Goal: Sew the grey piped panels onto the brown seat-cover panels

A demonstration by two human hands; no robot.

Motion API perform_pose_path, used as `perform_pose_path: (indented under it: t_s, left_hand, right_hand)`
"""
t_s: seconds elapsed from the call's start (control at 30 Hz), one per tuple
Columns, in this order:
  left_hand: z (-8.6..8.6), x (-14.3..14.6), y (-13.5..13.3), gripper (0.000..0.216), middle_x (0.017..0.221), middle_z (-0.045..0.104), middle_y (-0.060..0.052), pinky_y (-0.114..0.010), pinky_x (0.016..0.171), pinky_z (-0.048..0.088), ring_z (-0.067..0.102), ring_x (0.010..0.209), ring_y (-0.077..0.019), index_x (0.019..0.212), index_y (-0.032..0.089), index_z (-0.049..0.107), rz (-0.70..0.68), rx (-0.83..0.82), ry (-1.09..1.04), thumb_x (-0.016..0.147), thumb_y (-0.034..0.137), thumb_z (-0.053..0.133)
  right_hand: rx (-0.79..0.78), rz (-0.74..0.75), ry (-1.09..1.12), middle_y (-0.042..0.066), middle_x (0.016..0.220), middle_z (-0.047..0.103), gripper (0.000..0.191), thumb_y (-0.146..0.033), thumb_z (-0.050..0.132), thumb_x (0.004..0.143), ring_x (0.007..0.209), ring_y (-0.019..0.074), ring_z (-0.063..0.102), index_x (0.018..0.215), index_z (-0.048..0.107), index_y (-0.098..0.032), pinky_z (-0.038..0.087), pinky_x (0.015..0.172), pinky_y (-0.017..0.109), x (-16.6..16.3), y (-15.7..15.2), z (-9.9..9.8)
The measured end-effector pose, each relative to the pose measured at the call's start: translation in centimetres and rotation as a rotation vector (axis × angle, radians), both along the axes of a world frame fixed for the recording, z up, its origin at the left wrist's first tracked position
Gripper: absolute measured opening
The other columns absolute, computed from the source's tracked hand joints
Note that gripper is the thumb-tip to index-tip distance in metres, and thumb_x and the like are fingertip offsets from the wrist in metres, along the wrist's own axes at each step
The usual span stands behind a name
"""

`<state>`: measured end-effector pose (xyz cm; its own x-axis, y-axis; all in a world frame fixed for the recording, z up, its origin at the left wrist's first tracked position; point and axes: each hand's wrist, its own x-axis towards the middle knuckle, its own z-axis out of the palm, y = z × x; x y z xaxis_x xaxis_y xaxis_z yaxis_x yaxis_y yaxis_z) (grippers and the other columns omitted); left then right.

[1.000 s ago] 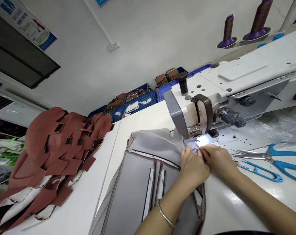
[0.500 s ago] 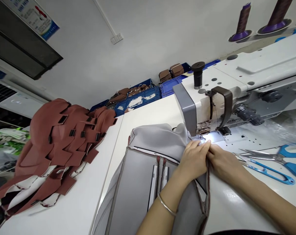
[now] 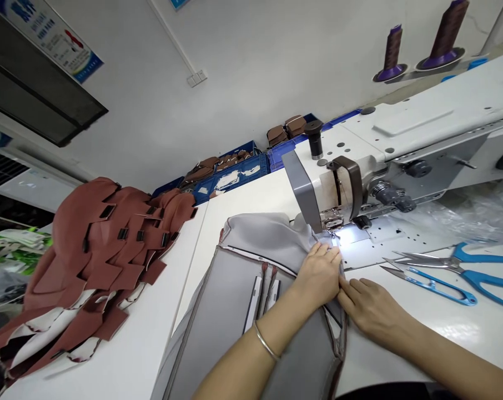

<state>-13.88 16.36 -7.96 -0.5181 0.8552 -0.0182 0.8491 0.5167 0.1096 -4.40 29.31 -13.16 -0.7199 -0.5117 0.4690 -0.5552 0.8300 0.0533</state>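
Note:
A grey sewn cover (image 3: 210, 316) with dark seams and white-and-black edge strips lies on the table, its upper end under the needle area of a sewing machine (image 3: 338, 189). My left hand (image 3: 320, 272), a silver bangle on its wrist, has its fingers bunched on the cover's edge just before the lit presser foot. Close beside it, my right hand (image 3: 366, 305) pinches the same edge between thumb and fingers, a little nearer to me. The cloth directly beneath my left fingers is hidden.
Right of my hands lie blue-handled scissors (image 3: 459, 258) and a thread snipper (image 3: 434, 286). Reddish-brown sewn pieces (image 3: 110, 239) are heaped at left. Blue crates (image 3: 235, 175) stand behind the table (image 3: 251, 197). Thread cones (image 3: 393, 53) stand beyond the machine; clear plastic (image 3: 463, 214) lies behind it.
My right hand has slid back along the cover's edge, away from the needle. My left hand stays near the presser foot. The camera view has shifted, moving the machine leftward in the picture.

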Motion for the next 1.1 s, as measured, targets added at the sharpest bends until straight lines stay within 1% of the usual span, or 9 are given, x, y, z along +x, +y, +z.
perform_pose_path:
  t_s: [0.07, 0.17, 0.33, 0.43, 0.57, 0.73, 0.87, 1.0, 1.1]
  left_hand:
    - [0.3, 0.1, 0.1, 0.029, 0.122, 0.058, -0.010, -0.037, 0.112, 0.027, 0.046, 0.117, -0.0247, 0.111, 0.009, 0.058, -0.008, -0.023, 0.015, 0.086, 0.015, 0.044]
    - [0.3, 0.2, 0.4, 0.030, 0.122, 0.057, -0.010, -0.038, 0.112, 0.027, 0.045, 0.118, -0.0255, 0.113, 0.009, 0.057, -0.006, -0.024, 0.034, 0.088, 0.018, 0.044]
    - [0.1, -0.1, 0.8, 0.031, 0.115, 0.059, -0.009, -0.038, 0.113, 0.026, 0.046, 0.115, -0.0249, 0.112, 0.008, 0.058, -0.015, 0.027, 0.049, 0.090, 0.024, 0.045]
    - [0.3, -0.4, 0.9, 0.032, 0.113, 0.059, -0.008, -0.038, 0.112, 0.028, 0.046, 0.114, -0.0247, 0.113, 0.008, 0.058, -0.006, 0.052, 0.036, 0.090, 0.027, 0.046]
    - [0.6, -0.7, 1.1, 0.033, 0.108, 0.060, -0.009, -0.038, 0.107, 0.034, 0.047, 0.109, -0.0249, 0.110, 0.009, 0.060, 0.013, 0.079, 0.031, 0.089, 0.030, 0.047]
    - [0.6, -1.0, 1.0, 0.039, 0.116, 0.060, -0.009, -0.038, 0.109, 0.032, 0.044, 0.116, -0.0263, 0.118, 0.005, 0.058, 0.018, 0.087, 0.062, 0.088, 0.030, 0.048]
    - [0.8, -1.3, 1.1, 0.039, 0.119, 0.060, -0.010, -0.039, 0.106, 0.034, 0.044, 0.116, -0.0264, 0.116, 0.005, 0.060, 0.034, 0.060, 0.067, 0.088, 0.030, 0.049]
    - [1.0, -1.4, 1.2, 0.035, 0.114, 0.061, -0.012, -0.040, 0.101, 0.038, 0.048, 0.112, -0.0266, 0.110, 0.006, 0.063, 0.042, 0.008, 0.077, 0.087, 0.028, 0.049]
    - [0.7, -1.4, 1.2, 0.034, 0.113, 0.062, -0.015, -0.041, 0.102, 0.038, 0.048, 0.113, -0.0274, 0.107, 0.004, 0.063, 0.067, -0.001, 0.113, 0.087, 0.027, 0.048]
  right_hand:
    - [0.024, 0.021, -0.002, 0.016, 0.089, 0.064, 0.019, -0.003, 0.047, 0.079, 0.066, 0.0224, 0.050, 0.085, 0.063, -0.011, 0.042, 0.060, 0.035, -0.1, 0.7, 0.2]
    - [0.074, 0.043, -0.003, 0.015, 0.084, 0.063, 0.019, -0.002, 0.046, 0.080, 0.066, 0.0226, 0.051, 0.086, 0.062, -0.011, 0.042, 0.060, 0.035, -0.1, 1.9, 0.1]
    - [0.053, 0.063, 0.029, 0.015, 0.086, 0.062, 0.019, -0.003, 0.044, 0.082, 0.066, 0.0217, 0.051, 0.090, 0.060, -0.009, 0.042, 0.061, 0.035, -0.3, 3.2, -0.7]
    - [0.051, 0.065, 0.032, 0.016, 0.087, 0.062, 0.023, -0.002, 0.042, 0.083, 0.067, 0.0217, 0.052, 0.097, 0.060, -0.006, 0.042, 0.061, 0.035, -0.7, 3.3, -0.8]
    - [0.020, 0.042, 0.047, 0.017, 0.089, 0.062, 0.024, -0.002, 0.041, 0.083, 0.067, 0.0216, 0.052, 0.097, 0.060, -0.005, 0.042, 0.060, 0.035, -1.2, 3.3, -0.8]
    - [0.019, 0.006, 0.045, 0.021, 0.101, 0.063, 0.025, -0.002, 0.039, 0.084, 0.068, 0.0221, 0.052, 0.097, 0.060, -0.005, 0.041, 0.060, 0.036, -1.9, 3.3, -1.4]
    - [0.051, 0.045, 0.058, 0.021, 0.103, 0.063, 0.024, -0.003, 0.040, 0.083, 0.065, 0.0202, 0.051, 0.095, 0.060, -0.007, 0.040, 0.058, 0.035, -2.7, 3.7, -1.7]
    - [0.052, 0.033, 0.067, 0.023, 0.105, 0.063, 0.023, -0.002, 0.040, 0.082, 0.065, 0.0208, 0.052, 0.092, 0.060, -0.008, 0.041, 0.056, 0.034, -3.3, 3.7, -1.5]
    - [0.049, 0.026, 0.066, 0.023, 0.106, 0.063, 0.023, -0.003, 0.038, 0.084, 0.065, 0.0212, 0.053, 0.091, 0.060, -0.008, 0.043, 0.056, 0.034, -3.6, 3.6, -1.5]
